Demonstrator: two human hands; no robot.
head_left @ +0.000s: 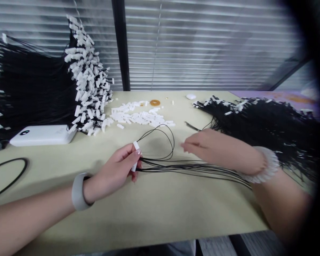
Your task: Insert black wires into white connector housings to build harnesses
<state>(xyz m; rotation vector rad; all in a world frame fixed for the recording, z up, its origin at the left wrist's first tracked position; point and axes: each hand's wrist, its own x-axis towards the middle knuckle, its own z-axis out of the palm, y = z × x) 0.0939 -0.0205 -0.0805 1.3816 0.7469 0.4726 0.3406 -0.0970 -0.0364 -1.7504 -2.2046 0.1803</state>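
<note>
My left hand (120,165) is closed in a pinch on a white connector (134,166) at the end of a bundle of thin black wires (192,166). A second white piece (136,145) sticks up above the thumb. From the held end, some wires loop up and to the right, while the others run right across the table and under my right forearm. My right hand (210,147) hovers over these wires with its fingertips together, pointing left. Whether anything small is between those fingertips is hard to tell.
A tall stack of black wires (37,85) with white connectors stands at the left behind a white power bank (44,135). Loose white connectors (142,117) and a tape ring (155,102) lie mid-table. More black wires (266,124) are heaped right. A black cable (18,177) curves at left.
</note>
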